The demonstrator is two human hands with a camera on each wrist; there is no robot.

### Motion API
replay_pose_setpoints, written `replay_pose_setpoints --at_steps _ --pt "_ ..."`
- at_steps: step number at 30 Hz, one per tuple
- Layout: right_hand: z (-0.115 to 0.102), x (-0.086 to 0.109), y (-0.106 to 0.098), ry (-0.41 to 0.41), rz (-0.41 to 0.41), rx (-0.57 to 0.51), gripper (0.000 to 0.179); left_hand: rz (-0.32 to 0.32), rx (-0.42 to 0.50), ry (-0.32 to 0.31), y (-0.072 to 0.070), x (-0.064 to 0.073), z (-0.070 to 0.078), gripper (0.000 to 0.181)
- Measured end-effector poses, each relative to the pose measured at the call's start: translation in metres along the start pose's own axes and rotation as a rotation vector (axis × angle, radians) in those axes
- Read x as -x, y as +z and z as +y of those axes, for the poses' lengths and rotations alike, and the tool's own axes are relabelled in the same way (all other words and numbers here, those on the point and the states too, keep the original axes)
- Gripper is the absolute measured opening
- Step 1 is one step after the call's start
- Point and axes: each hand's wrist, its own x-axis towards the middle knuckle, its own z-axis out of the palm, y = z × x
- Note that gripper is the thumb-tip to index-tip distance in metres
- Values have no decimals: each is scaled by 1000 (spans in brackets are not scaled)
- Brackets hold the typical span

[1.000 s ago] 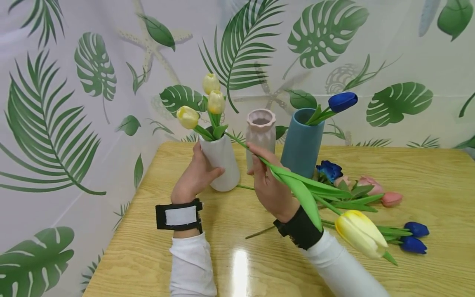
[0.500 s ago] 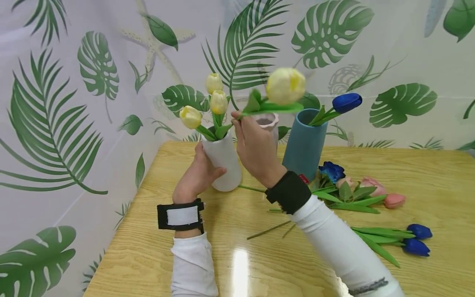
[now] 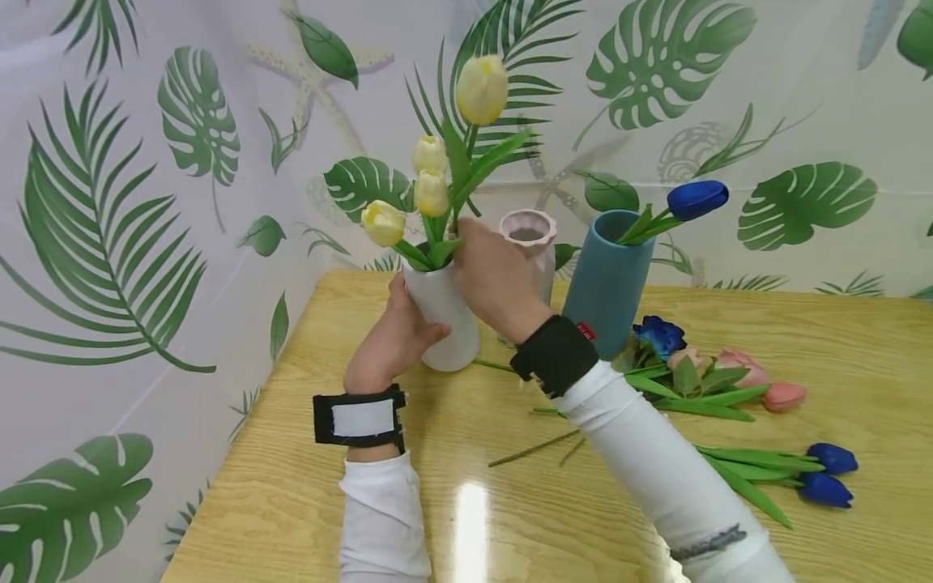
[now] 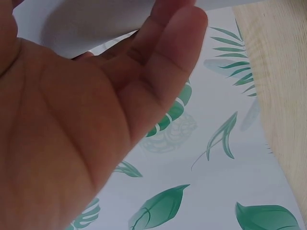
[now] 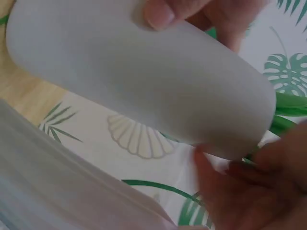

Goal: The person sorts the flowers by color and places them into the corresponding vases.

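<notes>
My left hand (image 3: 389, 336) grips the white vase (image 3: 446, 316) around its side, thumb across the front; the vase leans slightly. Three pale yellow tulips (image 3: 382, 223) stand in it. At the vase's mouth my right hand (image 3: 499, 279) pinches the stem of another, taller yellow tulip (image 3: 483, 89), now upright with its green leaves spread. The stem's lower end is hidden behind the fingers. In the right wrist view the white vase (image 5: 144, 76) lies across the picture, with the right hand (image 5: 259, 187) by its rim. The left wrist view shows the left palm (image 4: 62, 129) under the vase.
Right of the white vase stand a pink vase (image 3: 528, 231) and a teal vase (image 3: 608, 283) holding a blue tulip (image 3: 697, 200). Loose blue tulips (image 3: 825, 490), a blue flower (image 3: 659, 336) and pink flowers (image 3: 783, 397) lie on the wooden table (image 3: 350, 502).
My right hand has lifted the yellow tulip from the lower right, turned it upright and brought its stem to the white vase's mouth. The left hand keeps holding the vase.
</notes>
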Motion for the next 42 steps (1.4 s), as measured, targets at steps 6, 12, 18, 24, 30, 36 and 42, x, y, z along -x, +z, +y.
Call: replay_pose_setpoints --at_steps 6,12,18,24,30,36,42 --pt "1 -3 8 87 -207 43 36 -14 -8 -2 0 2 -1 96" --pt "4 7 9 75 -261 10 52 -9 -8 20 -2 1 -1 95" --pt "10 23 21 49 -232 -20 55 -16 -15 -12 -1 1 -1 97" --pt "19 40 30 -7 -211 -79 54 -11 -26 0 -2 2 -1 97" --pt "29 68 36 11 -249 -122 53 -19 -17 -9 -1 3 1 97" --pt "42 101 39 19 -331 -137 42 -21 -23 -4 1 3 2 97" --pt "52 130 38 -8 -511 -236 36 -16 -30 -14 1 2 1 95"
